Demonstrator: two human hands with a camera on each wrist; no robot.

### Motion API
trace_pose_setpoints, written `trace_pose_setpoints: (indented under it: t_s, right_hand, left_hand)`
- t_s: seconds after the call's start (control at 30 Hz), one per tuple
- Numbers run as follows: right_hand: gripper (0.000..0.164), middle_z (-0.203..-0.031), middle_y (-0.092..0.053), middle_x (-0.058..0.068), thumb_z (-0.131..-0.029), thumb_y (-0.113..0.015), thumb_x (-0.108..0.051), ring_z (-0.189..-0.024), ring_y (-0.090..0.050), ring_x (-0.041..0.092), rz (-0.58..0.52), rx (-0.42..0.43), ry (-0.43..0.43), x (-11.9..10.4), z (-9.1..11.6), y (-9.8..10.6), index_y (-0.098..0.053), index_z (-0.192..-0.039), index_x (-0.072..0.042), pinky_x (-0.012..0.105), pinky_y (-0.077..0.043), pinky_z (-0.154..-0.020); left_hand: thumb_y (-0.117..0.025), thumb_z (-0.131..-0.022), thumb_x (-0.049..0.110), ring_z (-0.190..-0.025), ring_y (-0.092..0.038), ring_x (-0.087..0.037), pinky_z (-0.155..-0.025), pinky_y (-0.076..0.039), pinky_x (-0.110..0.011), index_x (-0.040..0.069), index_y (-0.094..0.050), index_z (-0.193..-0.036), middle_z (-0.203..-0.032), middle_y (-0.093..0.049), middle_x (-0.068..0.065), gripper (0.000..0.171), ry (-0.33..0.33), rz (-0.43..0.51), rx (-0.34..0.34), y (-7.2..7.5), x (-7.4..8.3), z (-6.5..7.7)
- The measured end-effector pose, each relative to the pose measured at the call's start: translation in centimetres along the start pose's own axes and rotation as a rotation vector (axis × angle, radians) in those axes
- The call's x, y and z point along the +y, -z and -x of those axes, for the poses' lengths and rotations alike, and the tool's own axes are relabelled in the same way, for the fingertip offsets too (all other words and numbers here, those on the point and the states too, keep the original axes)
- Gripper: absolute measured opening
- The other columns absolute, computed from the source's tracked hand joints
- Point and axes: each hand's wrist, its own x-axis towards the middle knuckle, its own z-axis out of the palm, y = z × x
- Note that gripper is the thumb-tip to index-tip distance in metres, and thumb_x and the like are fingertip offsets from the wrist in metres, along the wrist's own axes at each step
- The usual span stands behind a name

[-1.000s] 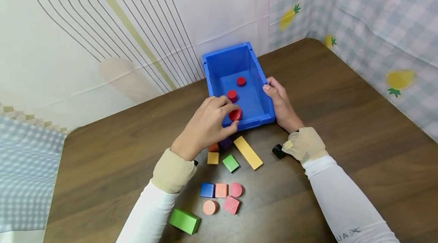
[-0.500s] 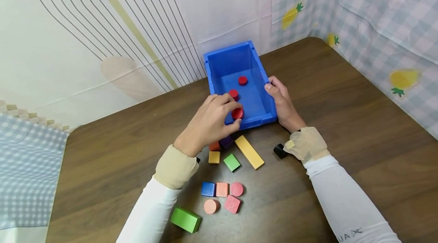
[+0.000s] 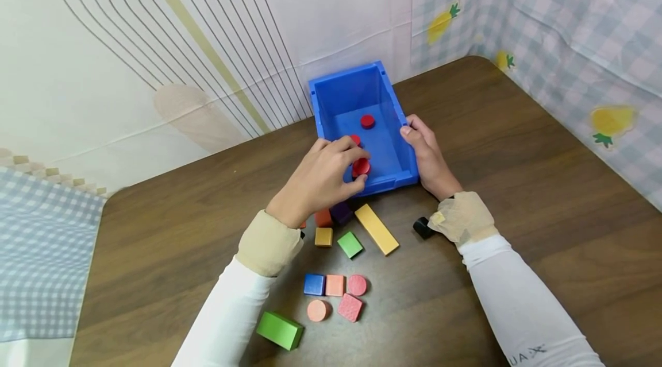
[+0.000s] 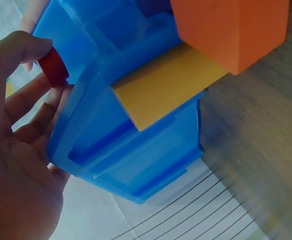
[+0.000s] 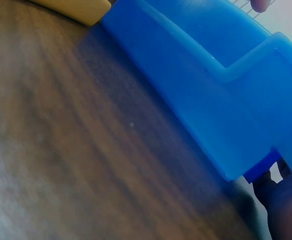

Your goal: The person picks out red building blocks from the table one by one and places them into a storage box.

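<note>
I log by a clock face centred on the blue bin, noon at the top of my head view.

Item: white sleeves, two, cut off below; lettering on the right one only partly legible to me.

Item: green block, seven o'clock, nearest piece.

Item: blue cube, salmon cube, pink round block, peach round block, pink square block; grouped at six o'clock.

Item: gold cube, small green block, gold bar; six to seven o'clock, nearer the bin.

Item: orange block, seven o'clock, partly hidden by the left hand; purple block beside it.

Item: left hand, half past seven, thumb and fingertips pinching a red disc at the bin's near end; I cannot tell whether the disc touches the bin.

Item: right hand, four o'clock, gripping the side wall, thumb over the rim, other fingers mostly out of sight.

Item: second red disc, in the bin, largely covered by the left hand; third red disc, farther in, fully visible.

Item: checked cloth, two o'clock, cut off by the frame.

Change: against half a second ago, the pinched disc sits slightly deeper and more of the second is covered.
</note>
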Motion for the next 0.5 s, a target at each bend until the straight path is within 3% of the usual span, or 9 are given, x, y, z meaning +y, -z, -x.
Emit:
trace_pose_setpoints:
  t_s: [0.5]
  right_hand:
    - [0.054,-0.106,-0.045,0.027,-0.096,-0.049,-0.043,-0.092,-0.046,0.042,-0.019,-0.001,0.012,0.3,-0.1,-0.1,-0.043,-0.113,0.008,0.037,-0.042,-0.071]
  left_hand:
    - [-0.065,-0.087,0.035,-0.086,-0.048,-0.007,-0.07,-0.036,-0.026,0.016,-0.07,-0.116,-0.105,-0.059,0.002,0.034,0.029,0.006,-0.049,0.1,-0.4,-1.2]
